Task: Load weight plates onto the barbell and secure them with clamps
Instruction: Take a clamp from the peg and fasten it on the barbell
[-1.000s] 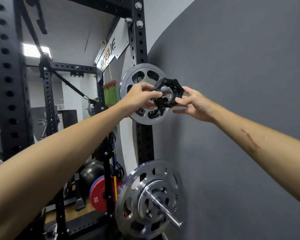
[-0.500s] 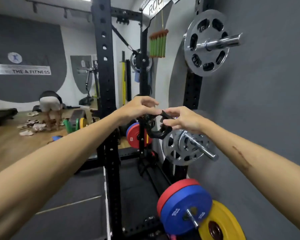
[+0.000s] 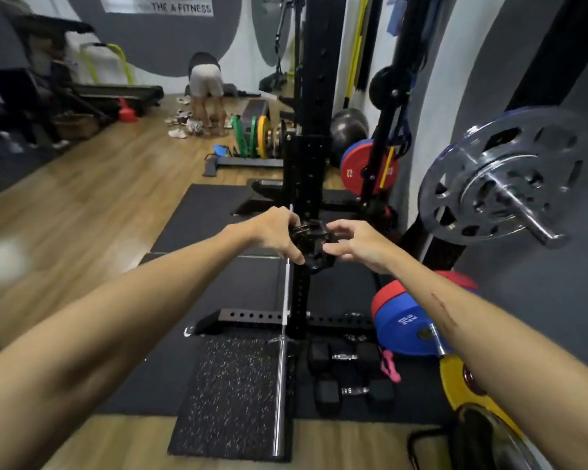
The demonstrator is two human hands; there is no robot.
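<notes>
A black barbell clamp [image 3: 314, 247] hangs in the air between both my hands, in front of the black rack upright [image 3: 311, 137]. My left hand [image 3: 275, 232] grips its left side and my right hand [image 3: 357, 244] pinches its right side. Below them the bare steel barbell [image 3: 280, 385] lies on the floor mat, running away from me. Plates sit on storage pegs at the right: a silver plate [image 3: 489, 178], a blue plate over a red one [image 3: 404, 325] and a yellow plate [image 3: 462, 388].
Black hex dumbbells [image 3: 345, 371] lie on the mat beside the bar. A speckled rubber pad [image 3: 231, 395] lies left of the bar. Another red plate [image 3: 355, 166] hangs farther back. A person [image 3: 206, 89] bends over on the wooden floor, near a plate rack [image 3: 255, 134].
My view has swung down from the upper wall pegs to the floor. Both hands have carried the clamp down and away from the peg, still holding it together.
</notes>
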